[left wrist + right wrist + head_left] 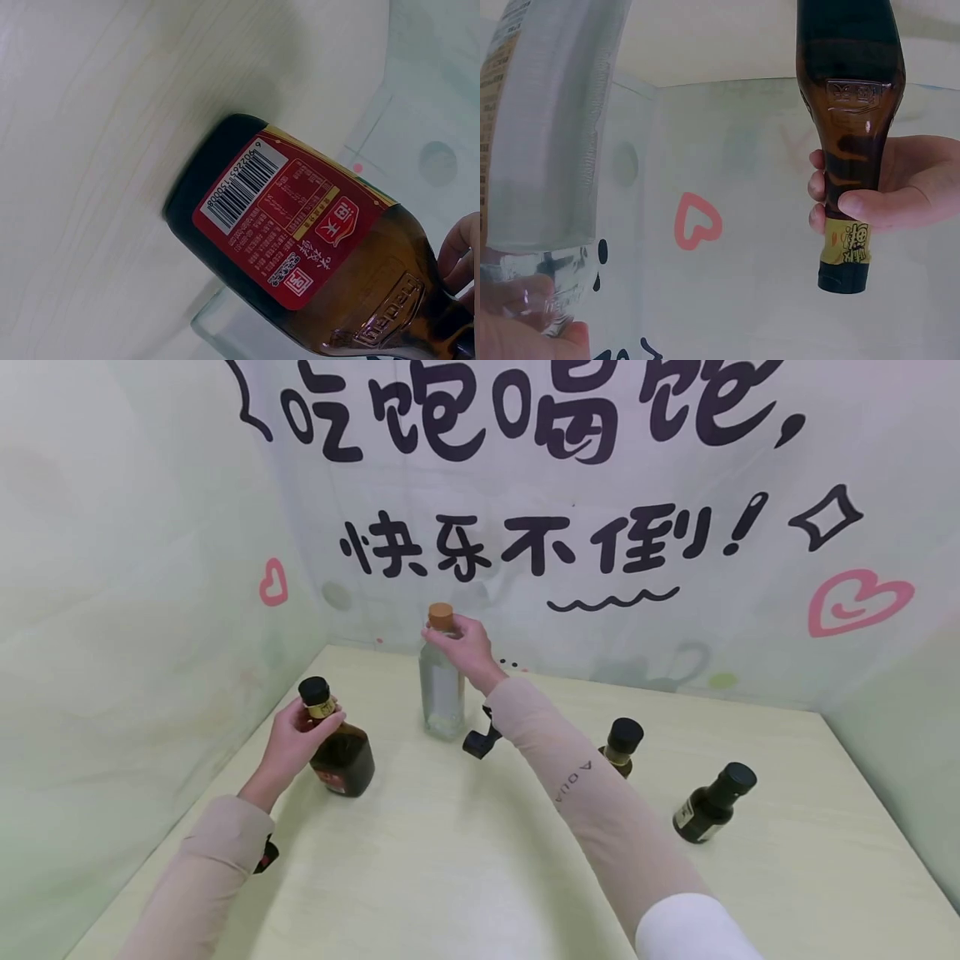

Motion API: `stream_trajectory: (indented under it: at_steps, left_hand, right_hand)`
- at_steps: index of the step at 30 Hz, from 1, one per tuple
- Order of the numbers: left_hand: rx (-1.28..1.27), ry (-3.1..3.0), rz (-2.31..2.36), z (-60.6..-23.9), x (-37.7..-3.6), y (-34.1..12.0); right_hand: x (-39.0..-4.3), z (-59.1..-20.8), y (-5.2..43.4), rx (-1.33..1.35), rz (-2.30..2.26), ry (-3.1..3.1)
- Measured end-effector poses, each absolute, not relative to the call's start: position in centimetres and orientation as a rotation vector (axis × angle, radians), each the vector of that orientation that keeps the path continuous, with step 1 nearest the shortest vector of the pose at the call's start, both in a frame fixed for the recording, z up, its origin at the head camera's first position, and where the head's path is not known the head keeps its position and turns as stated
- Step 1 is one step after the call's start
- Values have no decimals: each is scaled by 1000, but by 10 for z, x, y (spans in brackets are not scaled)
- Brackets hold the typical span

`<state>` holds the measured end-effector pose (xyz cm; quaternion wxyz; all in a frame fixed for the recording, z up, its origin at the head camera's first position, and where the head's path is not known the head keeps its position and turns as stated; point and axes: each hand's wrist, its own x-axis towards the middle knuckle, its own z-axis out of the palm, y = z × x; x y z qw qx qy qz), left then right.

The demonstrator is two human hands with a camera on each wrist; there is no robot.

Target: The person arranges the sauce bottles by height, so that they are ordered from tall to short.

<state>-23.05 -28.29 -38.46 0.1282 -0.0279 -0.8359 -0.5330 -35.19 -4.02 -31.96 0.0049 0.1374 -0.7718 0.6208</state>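
My left hand (296,739) grips the neck of a dark brown bottle (341,756) with a black cap and a red label (289,217); it stands at the left of the pale table (465,860). The same bottle (849,112) and left hand (889,187) show in the right wrist view. My right hand (465,647) holds the top of a tall clear bottle (441,693) with an orange-brown cap (441,614), standing near the back of the table. The clear bottle (547,127) fills the left of the right wrist view.
Two small dark bottles with black caps stand at the right: one (621,745) partly behind my right forearm, another (712,803) further right. Printed backdrop walls (600,527) close in the table at the back and on both sides.
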Motion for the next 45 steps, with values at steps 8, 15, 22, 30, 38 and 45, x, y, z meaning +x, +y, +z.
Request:
stream_trajectory:
  at_steps: [8,15,22,30,38,45]
  left_hand:
    - [-93,-2460,-1540,-383,-232,-277]
    - [-73,-2455,-1543,-384,-227,-275]
    - [-68,-2450,-1546,-385,-225,-277]
    - [-79,-2431,-1542,-381,-226,-279]
    - [-80,-2434,-1553,-380,-229,-276]
    - [-96,-2409,-1572,-382,-228,-280]
  right_hand:
    - [-356,-324,-35,420,1898,-2399]
    - [-353,-322,-36,465,1885,-2426]
    - [-351,-324,-40,438,1865,-2453]
    - [-357,-326,-42,429,1849,-2429]
    - [-360,-323,-38,470,1842,-2453]
    - [-367,-323,-38,620,1918,-2464]
